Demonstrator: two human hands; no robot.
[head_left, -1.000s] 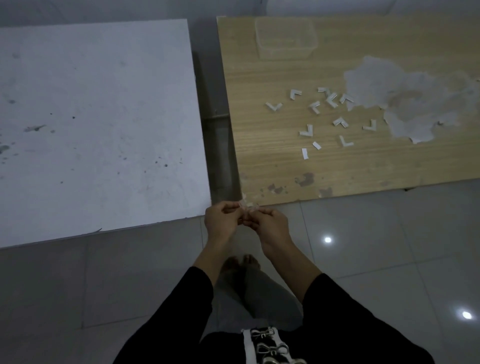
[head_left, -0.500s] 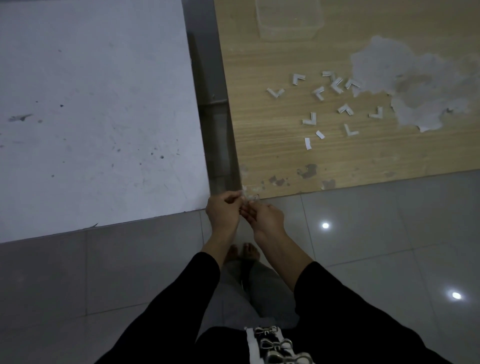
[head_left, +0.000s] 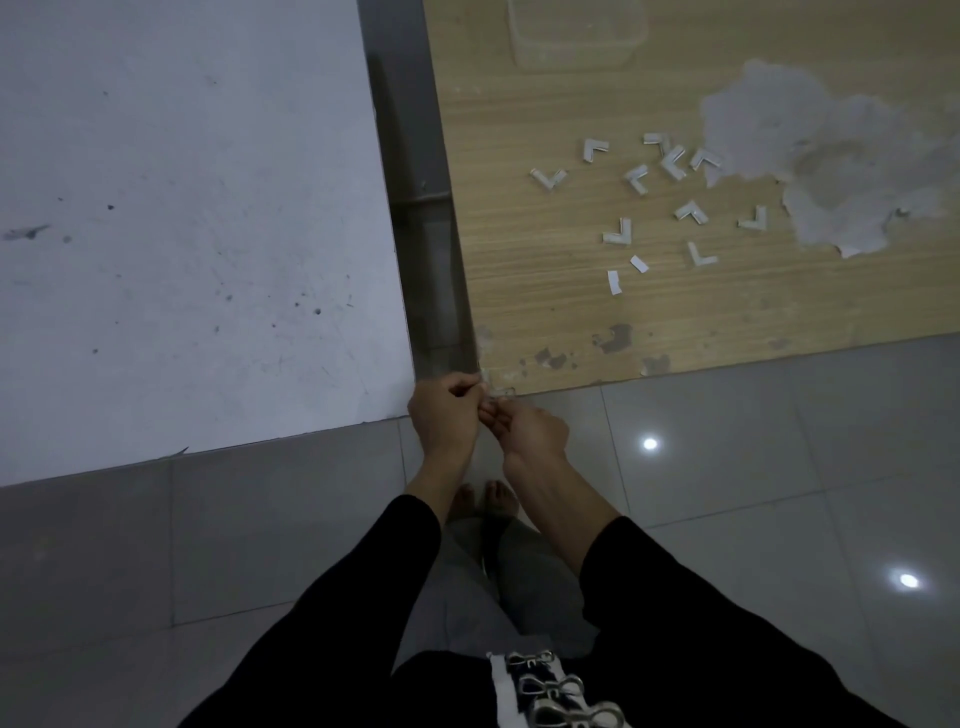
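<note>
White surface (head_left: 182, 208) on the left, speckled with dark marks. Wooden surface (head_left: 571, 322) on the right, and a narrow dim gap (head_left: 431, 260) runs between them. Scattered on the wood is a loose cluster of white L-shaped pieces (head_left: 618, 232), with two small flat strips (head_left: 615, 282) just beside it. A clear container (head_left: 519, 47), probably plastic, sits at the far edge. A ragged grey patch (head_left: 831, 156) spreads beside the cluster. Glossy tiled floor (head_left: 779, 493) below, two light spots (head_left: 650, 444) glinting.

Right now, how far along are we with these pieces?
Done: about ten bent L-pieces lie on the table. In hand: left hand and right hand pinch one piece at the table's corner. Left: two flat strips look unbent.
</note>
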